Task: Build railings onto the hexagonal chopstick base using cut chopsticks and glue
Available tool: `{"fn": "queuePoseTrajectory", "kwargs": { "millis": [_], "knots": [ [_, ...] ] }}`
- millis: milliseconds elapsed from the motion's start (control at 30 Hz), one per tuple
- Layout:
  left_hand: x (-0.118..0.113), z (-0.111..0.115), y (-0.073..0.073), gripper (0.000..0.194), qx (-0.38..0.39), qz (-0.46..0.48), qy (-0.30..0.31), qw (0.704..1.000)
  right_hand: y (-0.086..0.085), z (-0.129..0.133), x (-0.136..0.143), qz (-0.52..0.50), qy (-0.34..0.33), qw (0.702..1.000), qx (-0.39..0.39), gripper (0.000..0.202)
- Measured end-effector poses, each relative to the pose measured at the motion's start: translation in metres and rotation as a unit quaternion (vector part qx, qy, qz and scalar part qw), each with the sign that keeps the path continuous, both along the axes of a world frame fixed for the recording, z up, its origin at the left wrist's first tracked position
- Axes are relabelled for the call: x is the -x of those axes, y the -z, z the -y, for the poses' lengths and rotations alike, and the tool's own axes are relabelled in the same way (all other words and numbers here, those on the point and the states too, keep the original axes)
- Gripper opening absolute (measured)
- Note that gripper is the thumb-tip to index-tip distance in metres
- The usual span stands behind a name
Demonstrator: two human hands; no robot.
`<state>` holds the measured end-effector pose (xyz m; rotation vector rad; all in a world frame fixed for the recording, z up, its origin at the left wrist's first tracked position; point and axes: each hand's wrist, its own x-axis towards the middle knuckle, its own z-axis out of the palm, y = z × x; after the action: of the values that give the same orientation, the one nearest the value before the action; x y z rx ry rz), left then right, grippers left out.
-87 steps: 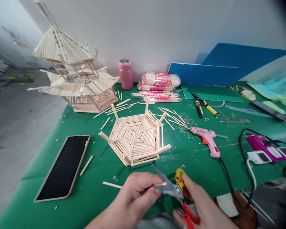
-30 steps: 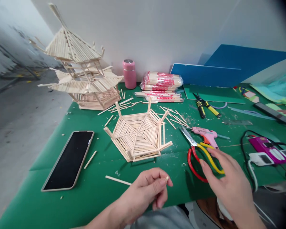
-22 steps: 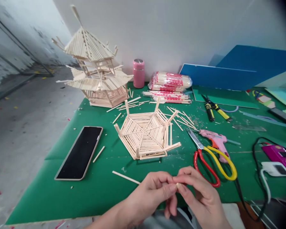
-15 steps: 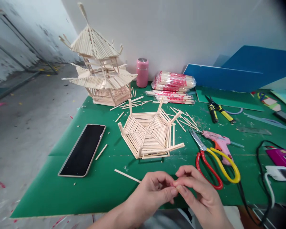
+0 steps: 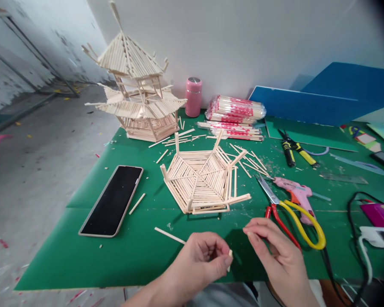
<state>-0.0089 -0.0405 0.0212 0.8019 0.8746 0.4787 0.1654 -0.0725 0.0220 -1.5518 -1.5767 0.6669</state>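
A short piece of wooden stick [image 5: 229, 261] is pinched between the thumb and forefinger of my left hand [image 5: 202, 261], low at the table's front. My right hand [image 5: 277, 251] is apart from it, to the right, with thumb and fingertips drawn together; anything between them is too small to make out. Beyond both hands lies a hexagonal stick frame [image 5: 198, 181] with short posts at its corners. A longer stick [image 5: 169, 235] rests on the table, its near end hidden behind my left hand. Red-and-yellow-handled scissors [image 5: 277, 202] lie just past my right hand.
A stick pagoda [image 5: 144, 106] stands at the back left beside a pink flask [image 5: 193, 97]. Bagged sticks [image 5: 235, 113] lie near the wall. A phone [image 5: 112, 200] lies left, a pink glue gun [image 5: 296, 196] and pliers [image 5: 296, 149] right. Cables hang at the front right edge.
My hands, earlier together at the fingertips, have come apart. The right has shifted right, and the short stick piece now shows in the left. The view has shifted slightly.
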Motion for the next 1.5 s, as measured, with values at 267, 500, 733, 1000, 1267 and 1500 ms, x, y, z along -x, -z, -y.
{"fn": "queuePoseTrajectory", "kwargs": {
  "millis": [267,500,733,1000,1267,1500],
  "knots": [
    [0.056,0.003,-0.001,0.012,-0.282,-0.211,-0.056,0.934,0.010,-0.008,0.024,0.040,-0.083,0.994,0.064,0.022],
    [0.116,-0.032,-0.007,0.009,-0.463,-0.523,-0.124,0.704,0.021,-0.011,0.041,0.092,-0.093,0.991,0.019,0.021],
    [0.125,-0.079,-0.018,0.013,-0.475,-0.587,-0.066,0.653,0.024,-0.008,0.030,0.094,-0.084,0.992,-0.011,0.017],
    [0.104,-0.146,-0.026,0.018,-0.524,-0.554,-0.046,0.645,0.027,-0.005,0.017,0.099,-0.046,0.994,-0.011,0.014],
    [0.091,-0.166,-0.030,0.018,-0.513,-0.509,-0.117,0.681,0.008,-0.026,-0.030,0.164,0.079,0.983,0.007,0.021],
    [0.099,-0.152,-0.022,0.020,-0.359,-0.333,-0.269,0.829,-0.034,-0.116,-0.054,0.152,0.104,0.979,-0.083,0.023]
  ]
}}
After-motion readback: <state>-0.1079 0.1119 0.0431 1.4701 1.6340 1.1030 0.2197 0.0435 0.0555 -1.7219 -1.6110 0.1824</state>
